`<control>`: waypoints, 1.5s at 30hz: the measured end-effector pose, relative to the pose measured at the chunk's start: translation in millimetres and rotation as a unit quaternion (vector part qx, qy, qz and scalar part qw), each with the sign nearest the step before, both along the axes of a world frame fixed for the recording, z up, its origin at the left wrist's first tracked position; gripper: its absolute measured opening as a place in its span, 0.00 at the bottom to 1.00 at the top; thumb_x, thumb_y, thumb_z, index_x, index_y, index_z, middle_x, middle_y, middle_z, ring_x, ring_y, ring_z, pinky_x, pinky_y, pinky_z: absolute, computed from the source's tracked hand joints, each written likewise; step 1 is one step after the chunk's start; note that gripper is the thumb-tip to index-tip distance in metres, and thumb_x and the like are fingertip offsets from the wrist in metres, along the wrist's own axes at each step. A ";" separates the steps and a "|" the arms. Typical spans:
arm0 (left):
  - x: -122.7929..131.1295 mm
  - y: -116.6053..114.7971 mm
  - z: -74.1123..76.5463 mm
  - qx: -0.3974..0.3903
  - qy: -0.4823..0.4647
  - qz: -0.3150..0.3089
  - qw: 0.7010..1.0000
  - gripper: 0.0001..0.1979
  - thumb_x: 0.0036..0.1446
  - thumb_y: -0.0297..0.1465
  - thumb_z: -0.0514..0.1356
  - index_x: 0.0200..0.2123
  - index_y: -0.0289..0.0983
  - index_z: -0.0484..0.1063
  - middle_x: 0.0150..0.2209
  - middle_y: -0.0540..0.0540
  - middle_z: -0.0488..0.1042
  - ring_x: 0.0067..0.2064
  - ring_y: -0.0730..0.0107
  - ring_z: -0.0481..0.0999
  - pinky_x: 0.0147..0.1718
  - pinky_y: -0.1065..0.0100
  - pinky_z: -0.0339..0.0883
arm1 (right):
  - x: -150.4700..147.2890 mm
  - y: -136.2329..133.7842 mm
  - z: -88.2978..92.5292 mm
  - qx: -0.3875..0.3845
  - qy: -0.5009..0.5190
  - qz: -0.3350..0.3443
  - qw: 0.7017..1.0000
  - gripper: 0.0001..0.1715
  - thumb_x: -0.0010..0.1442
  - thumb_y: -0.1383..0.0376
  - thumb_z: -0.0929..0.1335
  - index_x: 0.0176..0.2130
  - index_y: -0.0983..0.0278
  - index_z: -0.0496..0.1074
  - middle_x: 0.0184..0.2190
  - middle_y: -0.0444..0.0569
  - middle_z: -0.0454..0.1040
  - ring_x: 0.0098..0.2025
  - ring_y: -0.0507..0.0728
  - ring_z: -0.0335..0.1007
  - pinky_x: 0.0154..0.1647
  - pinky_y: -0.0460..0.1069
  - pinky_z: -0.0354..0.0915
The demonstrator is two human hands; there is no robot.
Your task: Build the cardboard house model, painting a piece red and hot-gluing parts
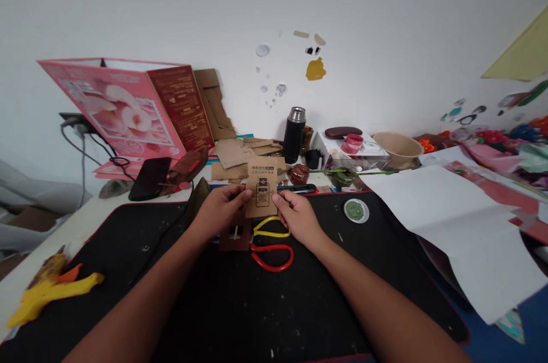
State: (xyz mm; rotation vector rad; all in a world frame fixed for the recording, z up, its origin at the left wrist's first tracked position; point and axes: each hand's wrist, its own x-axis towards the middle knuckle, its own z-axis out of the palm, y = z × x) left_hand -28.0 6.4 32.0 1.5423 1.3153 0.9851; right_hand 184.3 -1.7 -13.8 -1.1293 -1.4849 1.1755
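Between my two hands a small brown cardboard piece [262,192] with dark printing is held up over the black mat. My left hand [222,206] pinches its left edge, and my right hand [297,214] pinches the right edge. Just below lie scissors with one yellow and one red handle [278,258]; their blades are hidden. A darker brown card piece [235,237] with a cut-out lies under and left of the held piece.
Behind the mat [265,311] stand a black thermos [294,136], cardboard scraps [233,154] and a pink box [128,112]. A yellow glue gun [55,291] lies at left. A lid of green paste [356,211] and white paper [454,220] are at right.
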 end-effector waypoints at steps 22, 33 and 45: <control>-4.1 4.6 -4.6 0.020 0.036 -0.017 0.999 0.28 0.52 0.59 0.65 0.32 0.38 0.82 0.33 0.45 0.84 0.38 0.54 0.80 0.40 0.60 0.72 | 0.2 -1.0 0.5 0.005 -0.017 0.003 1.000 0.28 0.66 0.40 0.67 0.30 0.59 0.67 0.18 0.38 0.63 0.20 0.53 0.61 0.22 0.47 0.57; -4.3 3.9 -6.1 0.018 0.066 -0.021 0.997 0.26 0.55 0.57 0.63 0.33 0.39 0.81 0.34 0.45 0.84 0.37 0.55 0.80 0.38 0.61 0.71 | 0.7 -0.1 -1.4 0.009 -0.027 0.002 1.000 0.28 0.67 0.41 0.67 0.30 0.59 0.67 0.18 0.38 0.63 0.20 0.53 0.60 0.22 0.47 0.56; -3.1 4.2 -6.0 0.014 0.036 -0.027 0.999 0.23 0.53 0.54 0.66 0.33 0.40 0.82 0.34 0.45 0.85 0.38 0.52 0.81 0.39 0.59 0.72 | 2.9 1.0 -2.0 0.016 -0.038 -0.004 0.999 0.29 0.67 0.39 0.67 0.30 0.59 0.68 0.18 0.39 0.64 0.21 0.53 0.60 0.23 0.47 0.57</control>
